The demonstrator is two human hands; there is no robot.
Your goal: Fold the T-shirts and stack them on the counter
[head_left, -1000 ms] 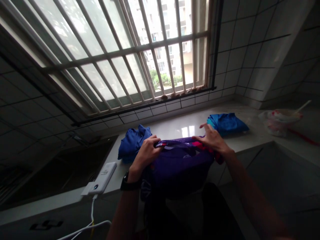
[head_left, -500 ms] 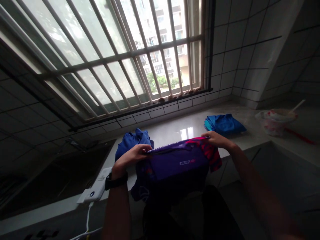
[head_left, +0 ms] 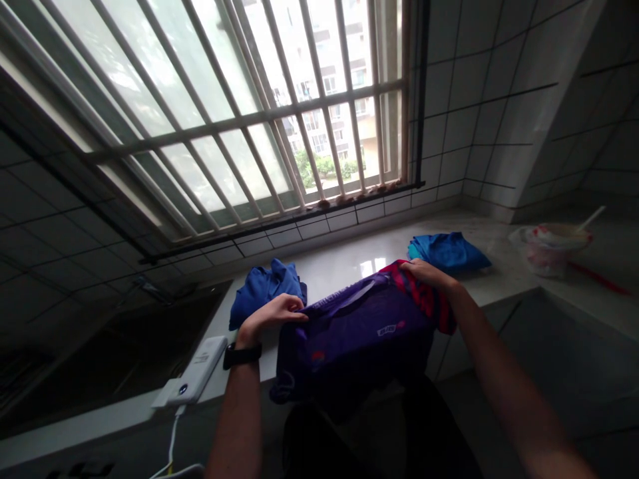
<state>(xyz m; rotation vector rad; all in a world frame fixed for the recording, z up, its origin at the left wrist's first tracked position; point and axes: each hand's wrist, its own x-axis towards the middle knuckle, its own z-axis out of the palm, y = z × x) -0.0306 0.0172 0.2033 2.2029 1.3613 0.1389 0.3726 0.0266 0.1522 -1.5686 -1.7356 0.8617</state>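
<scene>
A purple jersey with red-and-dark striped sleeve fabric hangs folded over the counter's front edge, stretched between my two hands. My left hand pinches its upper left corner. My right hand grips the striped red part at the upper right. White lettering runs along the top fold, and a small white-and-pink logo shows on the front. Close behind my left hand lies a bunched blue garment. A folded bright blue garment rests just beyond my right hand.
A white power bank with a cable lies at the sink's edge. The dark sink is on the left. A plastic-wrapped tub with a white stick stands at the right of the pale counter. Behind is a barred window.
The jersey has shifted slightly right, and its right end has risen, so the top edge slants more. Both hands keep their hold; more of the lettering shows.
</scene>
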